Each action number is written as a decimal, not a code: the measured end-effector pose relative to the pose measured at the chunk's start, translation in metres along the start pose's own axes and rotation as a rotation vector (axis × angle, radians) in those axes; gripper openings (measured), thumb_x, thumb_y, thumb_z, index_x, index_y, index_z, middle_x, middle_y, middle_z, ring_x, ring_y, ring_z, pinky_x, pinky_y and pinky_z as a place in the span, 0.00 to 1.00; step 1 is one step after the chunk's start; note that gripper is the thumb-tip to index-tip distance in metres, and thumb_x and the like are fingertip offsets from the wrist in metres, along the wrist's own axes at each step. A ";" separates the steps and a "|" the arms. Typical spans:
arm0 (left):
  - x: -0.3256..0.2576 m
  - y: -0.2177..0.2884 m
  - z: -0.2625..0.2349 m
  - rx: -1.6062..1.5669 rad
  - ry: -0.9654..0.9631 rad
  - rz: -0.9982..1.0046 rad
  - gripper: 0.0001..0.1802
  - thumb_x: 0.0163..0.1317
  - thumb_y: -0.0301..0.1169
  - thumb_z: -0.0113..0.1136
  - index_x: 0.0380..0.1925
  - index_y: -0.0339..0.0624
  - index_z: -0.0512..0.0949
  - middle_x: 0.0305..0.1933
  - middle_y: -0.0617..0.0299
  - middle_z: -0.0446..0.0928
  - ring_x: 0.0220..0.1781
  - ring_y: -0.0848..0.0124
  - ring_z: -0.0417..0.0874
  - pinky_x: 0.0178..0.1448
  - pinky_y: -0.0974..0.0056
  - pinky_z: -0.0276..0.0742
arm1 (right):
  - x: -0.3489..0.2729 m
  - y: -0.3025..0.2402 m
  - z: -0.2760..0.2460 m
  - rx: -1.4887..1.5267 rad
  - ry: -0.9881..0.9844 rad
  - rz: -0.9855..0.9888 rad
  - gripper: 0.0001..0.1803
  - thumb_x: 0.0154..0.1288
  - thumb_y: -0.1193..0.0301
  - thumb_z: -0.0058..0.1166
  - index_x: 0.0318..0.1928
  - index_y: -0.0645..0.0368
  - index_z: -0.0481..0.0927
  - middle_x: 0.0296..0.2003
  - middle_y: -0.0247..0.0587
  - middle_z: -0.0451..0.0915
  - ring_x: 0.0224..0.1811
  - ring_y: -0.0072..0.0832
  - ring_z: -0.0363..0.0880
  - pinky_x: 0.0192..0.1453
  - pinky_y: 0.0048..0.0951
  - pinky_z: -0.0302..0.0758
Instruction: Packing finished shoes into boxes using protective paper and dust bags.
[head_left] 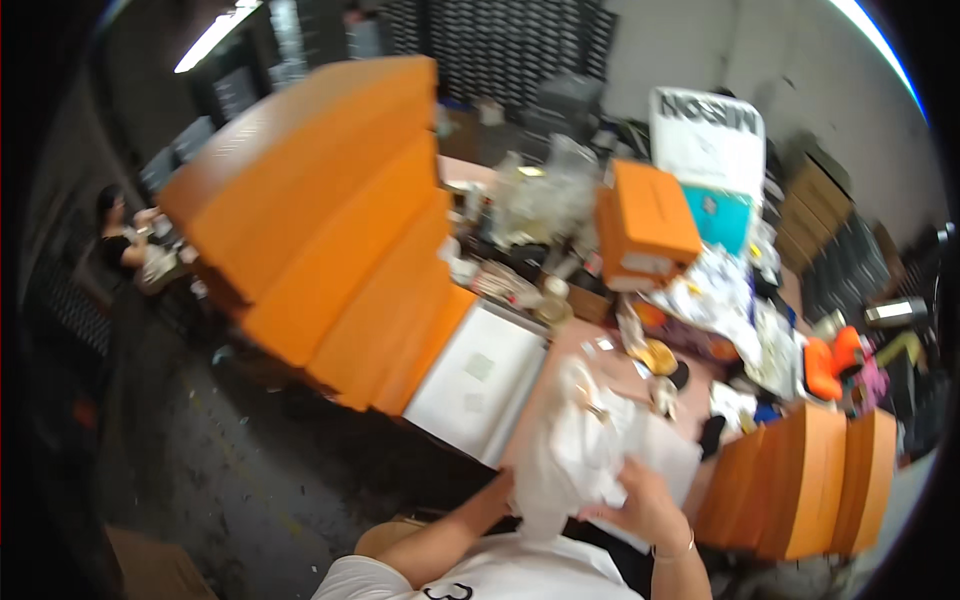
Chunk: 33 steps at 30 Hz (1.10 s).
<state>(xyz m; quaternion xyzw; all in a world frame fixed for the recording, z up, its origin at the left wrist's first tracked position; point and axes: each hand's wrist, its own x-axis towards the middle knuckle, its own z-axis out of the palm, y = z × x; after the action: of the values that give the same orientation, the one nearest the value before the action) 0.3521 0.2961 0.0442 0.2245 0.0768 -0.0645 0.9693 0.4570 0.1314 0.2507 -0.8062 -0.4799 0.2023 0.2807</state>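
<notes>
A crumpled white bundle of thin wrapping paper or plastic [570,450] is up close in front of my chest, and I cannot make out what it holds. My left hand [500,492] grips its left edge, with the fingers mostly hidden behind the wrapping. On the other side my right hand [645,503] closes on its lower right part, thumb and fingers bent round the material. A flat white sheet [675,455] lies just beyond my right hand. Left of the bundle sits an open shallow box with a white inside [470,380].
Tall stacked orange boxes [340,240] rise at the left, and more orange boxes [800,485] stand at the right. An orange box [655,220], clear plastic bags [550,195], crumpled paper [715,295] and a small bottle [553,300] clutter the pink table [580,345]. Another person [135,245] sits far left.
</notes>
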 end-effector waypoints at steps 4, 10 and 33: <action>0.020 0.029 0.014 0.062 -0.028 0.014 0.28 0.62 0.35 0.59 0.62 0.41 0.67 0.58 0.59 0.75 0.56 0.67 0.79 0.60 0.60 0.75 | 0.010 -0.020 -0.021 0.212 0.510 -0.204 0.43 0.41 0.55 0.75 0.56 0.61 0.71 0.51 0.51 0.75 0.54 0.46 0.74 0.60 0.40 0.69; -0.001 0.009 0.018 0.090 -0.014 -0.081 0.28 0.61 0.34 0.59 0.62 0.42 0.67 0.58 0.59 0.75 0.56 0.67 0.79 0.60 0.60 0.75 | 0.018 -0.009 0.051 -0.172 0.113 -0.348 0.13 0.56 0.66 0.60 0.42 0.54 0.77 0.26 0.34 0.76 0.31 0.32 0.78 0.41 0.30 0.72; 0.007 0.017 0.028 0.084 -0.104 -0.150 0.30 0.60 0.33 0.61 0.62 0.42 0.67 0.58 0.59 0.75 0.56 0.66 0.79 0.60 0.60 0.74 | -0.019 -0.024 0.048 -0.299 0.066 -0.368 0.21 0.56 0.72 0.57 0.52 0.58 0.77 0.28 0.31 0.73 0.24 0.26 0.72 0.33 0.26 0.71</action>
<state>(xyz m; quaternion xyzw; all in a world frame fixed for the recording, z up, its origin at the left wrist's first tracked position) 0.3653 0.2981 0.0754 0.2547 0.0403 -0.1517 0.9542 0.4042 0.1357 0.2309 -0.7440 -0.6338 0.0479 0.2059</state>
